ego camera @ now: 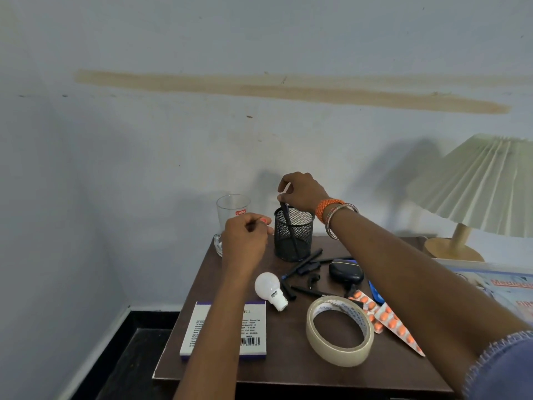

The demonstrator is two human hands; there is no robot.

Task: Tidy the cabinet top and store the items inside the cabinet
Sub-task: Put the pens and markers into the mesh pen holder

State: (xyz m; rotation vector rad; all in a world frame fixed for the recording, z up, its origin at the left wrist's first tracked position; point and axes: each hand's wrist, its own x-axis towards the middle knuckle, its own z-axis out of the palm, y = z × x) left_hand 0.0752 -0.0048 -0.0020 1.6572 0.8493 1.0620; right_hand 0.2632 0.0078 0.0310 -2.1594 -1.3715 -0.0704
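Observation:
A black mesh pen holder (293, 235) stands at the back of the dark brown cabinet top (288, 368). My right hand (300, 191) is above it and pinches the top of a black pen (289, 223) that stands inside the holder. My left hand (245, 238) hovers just left of the holder with its fingers curled and nothing in it. More black pens (302, 267) lie loose in front of the holder, beside a black earbud case (345, 273) and a white bulb (269, 287).
A clear glass (230, 215) stands at the back left corner. A tape roll (339, 330), orange pill strips (389, 319) and a white box (223, 330) lie near the front. A pleated lamp (484, 186) stands to the right. The wall is close behind.

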